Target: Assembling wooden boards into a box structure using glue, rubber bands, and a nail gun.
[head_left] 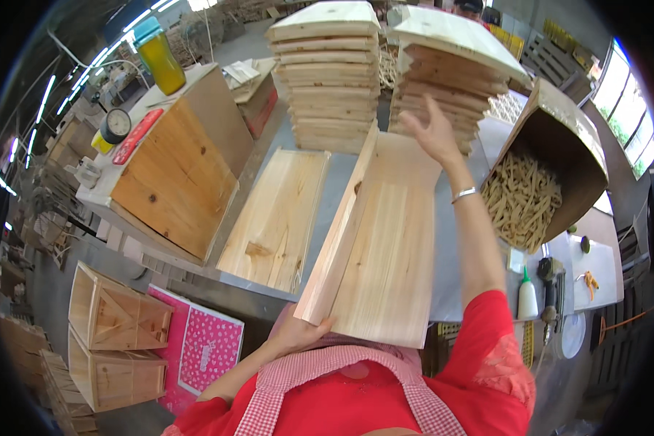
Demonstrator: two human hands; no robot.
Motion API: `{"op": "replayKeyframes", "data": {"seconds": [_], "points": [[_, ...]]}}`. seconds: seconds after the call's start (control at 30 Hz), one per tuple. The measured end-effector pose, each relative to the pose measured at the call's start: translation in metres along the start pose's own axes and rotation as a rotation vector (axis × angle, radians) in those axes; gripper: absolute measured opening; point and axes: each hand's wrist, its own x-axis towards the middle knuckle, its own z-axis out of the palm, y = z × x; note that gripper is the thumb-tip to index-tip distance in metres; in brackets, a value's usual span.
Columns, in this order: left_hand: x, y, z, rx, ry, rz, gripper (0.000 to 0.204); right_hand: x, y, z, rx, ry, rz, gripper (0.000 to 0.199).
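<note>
Thumb and fingers of the left hand [303, 334] pinch the near corner where a narrow board [341, 225], standing on edge, meets a wide board [392, 240] above the table [336, 189]; the right hand [434, 132], fingers spread, is by the far end. Both boards look light and stiff, probably easiest to hold by their edges. Rightward, an open brown box [583, 174] contains pale strips [519, 202] heaped loosely.

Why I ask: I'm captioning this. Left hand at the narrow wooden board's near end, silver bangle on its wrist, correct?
No: the head view shows the silver bangle on the right wrist. The left hand is at the narrow wooden board's near end.
</note>
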Motion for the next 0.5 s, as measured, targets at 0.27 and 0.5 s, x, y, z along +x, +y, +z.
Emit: {"op": "replayKeyframes", "data": {"seconds": [0.27,0.5], "points": [[-0.02,-0.007,-0.051,0.128,-0.253,0.102,0.078,0.111,-0.065,-0.049,1.024,0.42,0.415,0.076],[0.013,-0.005,-0.085,-0.387,0.009,0.029,0.083,0.085,-0.115,-0.079,0.903,0.817,0.265,0.028]]}}
